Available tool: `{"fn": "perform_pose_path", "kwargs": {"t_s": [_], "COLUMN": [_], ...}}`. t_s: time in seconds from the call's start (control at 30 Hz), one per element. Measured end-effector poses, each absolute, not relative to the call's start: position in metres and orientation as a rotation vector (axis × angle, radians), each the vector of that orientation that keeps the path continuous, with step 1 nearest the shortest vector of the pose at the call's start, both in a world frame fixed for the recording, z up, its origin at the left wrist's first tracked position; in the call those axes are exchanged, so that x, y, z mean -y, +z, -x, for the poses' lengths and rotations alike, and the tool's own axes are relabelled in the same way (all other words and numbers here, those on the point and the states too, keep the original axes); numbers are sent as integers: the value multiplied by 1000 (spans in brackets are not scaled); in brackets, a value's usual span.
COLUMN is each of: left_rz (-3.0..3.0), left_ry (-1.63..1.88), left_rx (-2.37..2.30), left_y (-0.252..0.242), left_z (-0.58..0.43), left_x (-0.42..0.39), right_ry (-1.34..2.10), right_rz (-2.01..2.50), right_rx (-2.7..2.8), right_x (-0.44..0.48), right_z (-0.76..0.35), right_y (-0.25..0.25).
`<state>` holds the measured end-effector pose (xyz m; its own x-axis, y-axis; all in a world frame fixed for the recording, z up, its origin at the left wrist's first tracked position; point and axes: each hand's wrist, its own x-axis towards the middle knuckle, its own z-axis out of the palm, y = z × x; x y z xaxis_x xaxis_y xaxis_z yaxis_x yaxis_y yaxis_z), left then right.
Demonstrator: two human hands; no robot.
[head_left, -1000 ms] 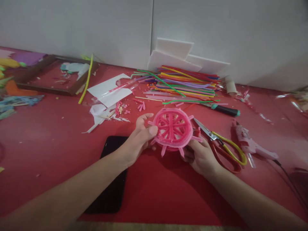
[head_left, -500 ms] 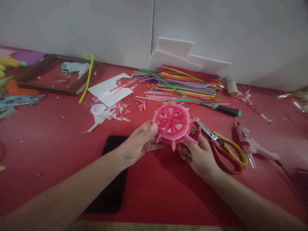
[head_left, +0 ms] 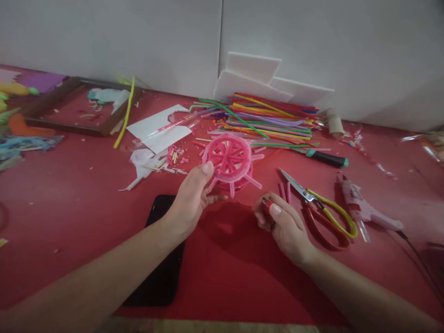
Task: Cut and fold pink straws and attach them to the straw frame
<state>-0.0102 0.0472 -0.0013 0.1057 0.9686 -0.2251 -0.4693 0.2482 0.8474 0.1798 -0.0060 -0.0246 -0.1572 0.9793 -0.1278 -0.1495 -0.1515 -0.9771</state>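
Pink wheel (head_left: 229, 159): between the left hand (head_left: 192, 199)'s thumb and fingers, above the red table (head_left: 222, 286).
Wheel direction: spoked face tilts up toward the wearer, broad span across; pegs point right and nearward, beyond the left thumb.
Wheel look: layered rings, paler rim, deeper-pink spokes.
Left grip: clamped on the rim.
Right hand (head_left: 282, 222): fingers curled around a small red object (head_left: 266, 201).

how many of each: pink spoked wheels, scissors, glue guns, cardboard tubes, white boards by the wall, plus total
Pink spoked wheel: 1
Scissors: 1 pair
Glue gun: 1
Cardboard tube: 1
White boards: 3
Total: 7
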Motion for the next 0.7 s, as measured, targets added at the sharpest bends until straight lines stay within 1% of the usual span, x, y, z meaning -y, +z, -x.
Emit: {"fn": "perform_pose_path", "kwargs": {"t_s": [0.2, 0.7], "left_rz": [-739, -694], "left_ry": [1107, 1043], "left_rx": [-938, -901], "left_y": [-10, -20], "left_z": [12, 16], "left_x": [-44, -45], "right_ry": [1516, 1511], "right_rz": [1143, 1136], "right_rx": [1091, 1123], "right_x": [3, 4], "right_z": [-182, -183], "right_y": [-26, -27]}}
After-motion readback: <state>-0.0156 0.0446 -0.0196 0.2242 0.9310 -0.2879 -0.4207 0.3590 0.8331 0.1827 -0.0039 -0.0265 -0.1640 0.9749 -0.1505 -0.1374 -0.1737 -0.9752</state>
